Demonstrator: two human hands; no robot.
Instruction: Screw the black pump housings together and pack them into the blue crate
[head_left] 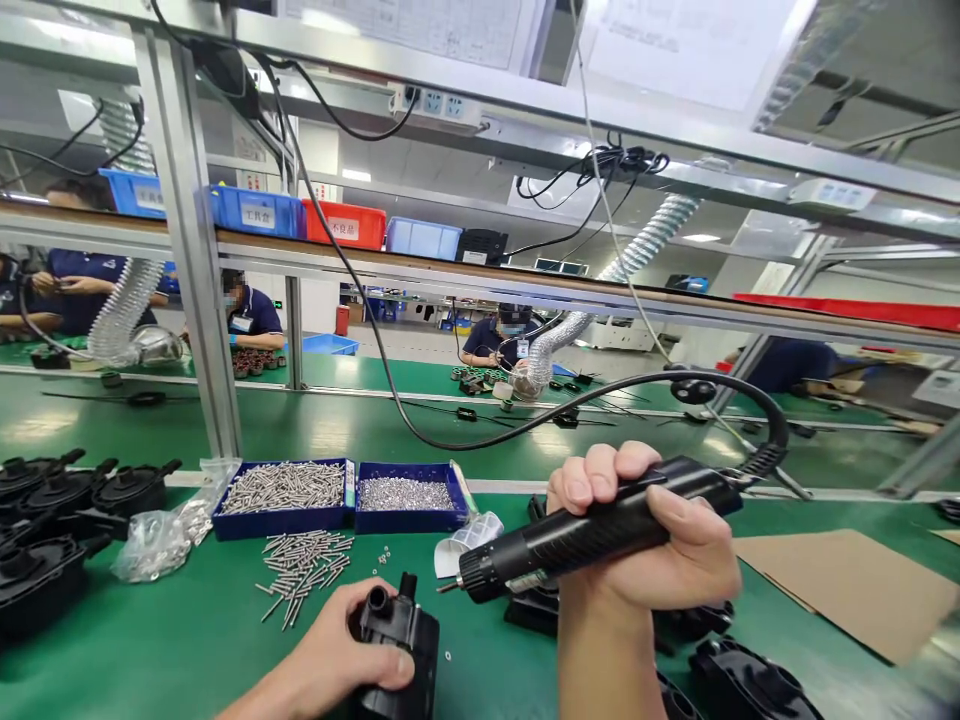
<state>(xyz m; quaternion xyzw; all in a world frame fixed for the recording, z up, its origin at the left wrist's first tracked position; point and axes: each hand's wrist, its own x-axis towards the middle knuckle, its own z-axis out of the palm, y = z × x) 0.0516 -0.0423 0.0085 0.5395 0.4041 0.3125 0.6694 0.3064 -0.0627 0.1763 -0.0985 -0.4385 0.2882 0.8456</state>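
My right hand (652,550) is wrapped round a black electric screwdriver (574,530), held tilted above the bench with its bit pointing left. A black cable runs from its rear end. Lower down, my left hand (341,640) grips a black plastic housing (401,640) with short pipe stubs on top, thumb across its near side. The bit is apart from the housing. Behind my left hand lies a loose heap of long screws (307,565). Farther back stand a blue tray of long screws (285,488) and a blue tray of small nuts (405,494).
More black housings (52,560) stand at the left, others (750,680) at the lower right. A clear plastic bag (154,545) lies beside the trays. Cardboard (855,585) rests on the right. A metal upright (191,250) and a shelf of bins (345,225) rise behind; co-workers sit beyond.
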